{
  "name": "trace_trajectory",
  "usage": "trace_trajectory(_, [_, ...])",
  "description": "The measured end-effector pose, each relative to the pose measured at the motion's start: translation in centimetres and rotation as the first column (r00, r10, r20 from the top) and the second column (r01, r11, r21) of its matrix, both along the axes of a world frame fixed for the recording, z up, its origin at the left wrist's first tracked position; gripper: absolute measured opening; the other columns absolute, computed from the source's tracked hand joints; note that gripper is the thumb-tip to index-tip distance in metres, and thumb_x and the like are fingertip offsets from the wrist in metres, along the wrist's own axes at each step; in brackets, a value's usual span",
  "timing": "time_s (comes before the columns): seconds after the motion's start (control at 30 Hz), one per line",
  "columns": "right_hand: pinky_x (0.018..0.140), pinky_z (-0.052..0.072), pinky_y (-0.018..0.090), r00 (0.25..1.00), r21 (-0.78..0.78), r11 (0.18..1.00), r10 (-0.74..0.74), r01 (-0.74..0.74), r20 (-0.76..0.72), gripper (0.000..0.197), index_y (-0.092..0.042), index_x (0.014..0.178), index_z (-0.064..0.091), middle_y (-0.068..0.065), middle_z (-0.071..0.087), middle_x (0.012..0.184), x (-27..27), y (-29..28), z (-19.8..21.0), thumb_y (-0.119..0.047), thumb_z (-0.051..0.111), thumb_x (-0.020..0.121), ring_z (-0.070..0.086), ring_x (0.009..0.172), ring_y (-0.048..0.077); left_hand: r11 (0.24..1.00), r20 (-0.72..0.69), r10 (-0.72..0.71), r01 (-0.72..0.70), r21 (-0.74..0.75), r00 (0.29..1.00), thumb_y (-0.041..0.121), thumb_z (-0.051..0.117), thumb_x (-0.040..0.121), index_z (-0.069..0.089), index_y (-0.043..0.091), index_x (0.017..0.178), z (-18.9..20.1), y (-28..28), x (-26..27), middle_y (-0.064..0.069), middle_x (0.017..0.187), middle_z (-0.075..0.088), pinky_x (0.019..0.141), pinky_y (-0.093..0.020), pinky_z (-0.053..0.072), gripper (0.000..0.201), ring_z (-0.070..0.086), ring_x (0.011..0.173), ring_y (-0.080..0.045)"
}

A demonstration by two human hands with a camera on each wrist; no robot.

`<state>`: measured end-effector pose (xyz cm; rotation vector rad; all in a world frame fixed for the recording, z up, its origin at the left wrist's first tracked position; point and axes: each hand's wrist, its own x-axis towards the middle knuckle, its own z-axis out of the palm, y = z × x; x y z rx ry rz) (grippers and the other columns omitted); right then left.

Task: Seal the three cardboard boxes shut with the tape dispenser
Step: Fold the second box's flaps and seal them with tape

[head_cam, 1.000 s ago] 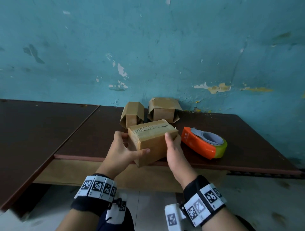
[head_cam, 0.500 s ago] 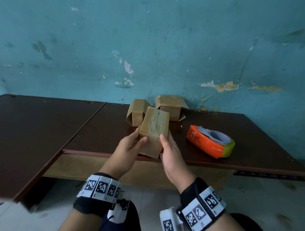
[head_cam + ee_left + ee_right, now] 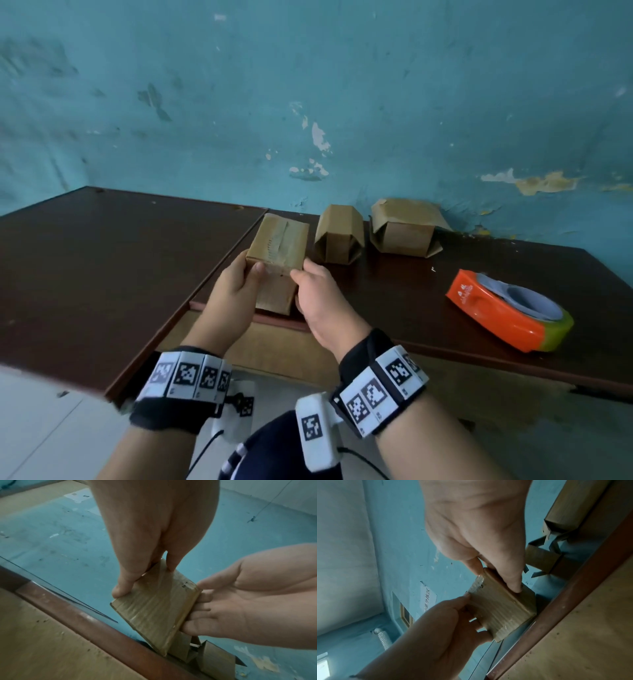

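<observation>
A small cardboard box [image 3: 278,244] with clear tape along its top seam is held between both hands over the left end of the brown table [image 3: 394,301]. My left hand [image 3: 251,265] grips its left side with thumb and fingers. On the near right corner, my right hand [image 3: 303,272] pinches it. The left wrist view shows the box [image 3: 154,609] under my left hand [image 3: 145,577], with the right hand [image 3: 214,608] behind it. Two more boxes [image 3: 339,236] [image 3: 402,228] with loose flaps sit by the wall. The orange tape dispenser [image 3: 507,308] lies to the right, untouched.
A second dark table [image 3: 102,274] adjoins on the left, its edge running just beside the held box. The peeling teal wall [image 3: 342,102] stands close behind the boxes. Bare tabletop lies between the boxes and the dispenser.
Both hands have turned the taped box so its seam points away and carried it left and back, from the table's front edge to beside the middle box.
</observation>
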<state>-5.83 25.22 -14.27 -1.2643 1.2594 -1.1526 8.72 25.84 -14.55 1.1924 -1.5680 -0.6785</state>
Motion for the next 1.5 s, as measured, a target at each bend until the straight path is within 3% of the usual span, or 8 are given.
trace_trajectory(0.17, [0.110, 0.039, 0.032, 0.996, 0.048, 0.999, 0.010, -0.006, -0.084, 0.043, -0.015, 0.151, 0.050, -0.001, 0.059, 0.136, 1.1, -1.0, 0.9, -0.022, 0.037, 0.111, 0.055, 0.127, 0.018, 0.983, 0.247, 0.101, -0.135, 0.126, 0.964, 0.029, 0.037, 0.113, 0.040, 0.014, 0.138, 0.6, -2.2, -0.5, -0.004, 0.125, 0.062, 0.088, -0.034, 0.048, 0.030, 0.061, 0.112, -0.024])
trace_trajectory(0.3, [0.114, 0.029, 0.028, 0.982, 0.032, 0.999, 0.011, -0.005, -0.190, 0.048, -0.004, 0.159, 0.036, 0.009, 0.044, 0.159, -0.6, -1.2, 1.3, -0.024, 0.034, 0.115, 0.041, 0.147, 0.025, 0.981, 0.407, 0.195, -0.178, -0.079, 0.892, 0.009, 0.042, 0.110, 0.020, 0.012, 0.158, 0.0, -2.5, -0.6, -0.018, 0.158, 0.035, 0.096, -0.035, 0.051, 0.053, 0.055, 0.130, -0.034])
trace_trajectory(0.4, [0.124, 0.020, 0.030, 0.979, -0.008, 1.000, 0.017, -0.019, -0.201, 0.053, -0.018, 0.166, 0.022, 0.002, 0.023, 0.172, -1.5, -1.1, 1.6, -0.023, 0.035, 0.114, 0.024, 0.157, 0.020, 0.962, 0.536, 0.259, -0.163, -0.220, 0.804, -0.008, 0.046, 0.103, 0.029, 0.011, 0.160, -0.8, -3.2, -0.3, -0.020, 0.171, 0.013, 0.116, -0.054, 0.038, 0.063, 0.019, 0.155, -0.050])
trace_trajectory(0.47, [0.122, 0.017, 0.024, 0.972, -0.053, 0.995, 0.068, -0.082, -0.224, 0.054, -0.023, 0.166, 0.021, -0.002, 0.021, 0.172, -1.7, -1.0, 1.7, -0.018, 0.035, 0.114, 0.021, 0.158, 0.015, 0.954, 0.578, 0.256, -0.105, -0.281, 0.775, -0.011, 0.049, 0.099, 0.039, 0.004, 0.156, -1.4, -3.6, -0.4, -0.021, 0.170, 0.020, 0.122, -0.060, 0.023, 0.060, 0.005, 0.159, -0.047])
trace_trajectory(0.77, [0.125, 0.018, 0.025, 0.966, -0.094, 0.981, 0.149, -0.172, -0.211, 0.056, -0.023, 0.165, 0.027, -0.003, 0.025, 0.171, -0.9, -0.2, 1.7, -0.012, 0.038, 0.111, 0.022, 0.157, 0.010, 0.935, 0.605, 0.249, -0.026, -0.353, 0.756, -0.007, 0.062, 0.084, 0.055, -0.012, 0.138, -0.8, -3.4, -0.6, -0.032, 0.145, 0.054, 0.122, -0.050, 0.019, 0.055, 0.037, 0.145, -0.046])
trace_trajectory(1.17, [0.113, 0.025, 0.021, 0.948, -0.037, 0.997, 0.049, -0.064, -0.313, 0.062, -0.016, 0.164, 0.028, 0.005, 0.031, 0.169, -4.5, -2.0, 1.3, -0.002, 0.043, 0.106, 0.030, 0.155, 0.017, 1.000, 0.756, -0.008, 0.022, -0.008, 0.655, 0.012, 0.057, 0.097, 0.009, 0.007, 0.166, 1.7, -4.8, -0.7, -0.009, 0.175, 0.001, 0.130, -0.045, 0.000, 0.084, -0.013, 0.161, -0.030])
trace_trajectory(1.4, [0.108, 0.048, 0.035, 0.890, -0.038, 0.999, -0.034, 0.019, -0.454, 0.064, -0.021, 0.166, 0.024, 0.006, 0.041, 0.163, -6.4, -2.4, 1.8, -0.006, 0.043, 0.106, 0.059, 0.131, 0.024, 0.991, 0.785, -0.131, 0.064, 0.116, 0.605, 0.015, 0.059, 0.096, 0.009, 0.015, 0.167, 3.7, -7.9, 0.0, -0.003, 0.176, 0.000, 0.129, -0.037, 0.006, 0.087, -0.009, 0.162, -0.021])
trace_trajectory(1.5, [0.067, 0.057, 0.024, 0.876, -0.062, 0.997, -0.074, 0.051, -0.477, 0.065, -0.024, 0.166, 0.023, 0.010, 0.045, 0.159, -6.7, -2.7, 2.1, -0.009, 0.044, 0.107, 0.068, 0.078, 0.007, 0.990, 0.787, -0.141, 0.065, 0.128, 0.600, 0.012, 0.059, 0.096, 0.008, 0.013, 0.167, 3.9, -8.1, -0.2, -0.005, 0.176, -0.001, 0.128, -0.034, 0.004, 0.088, -0.010, 0.162, -0.022])
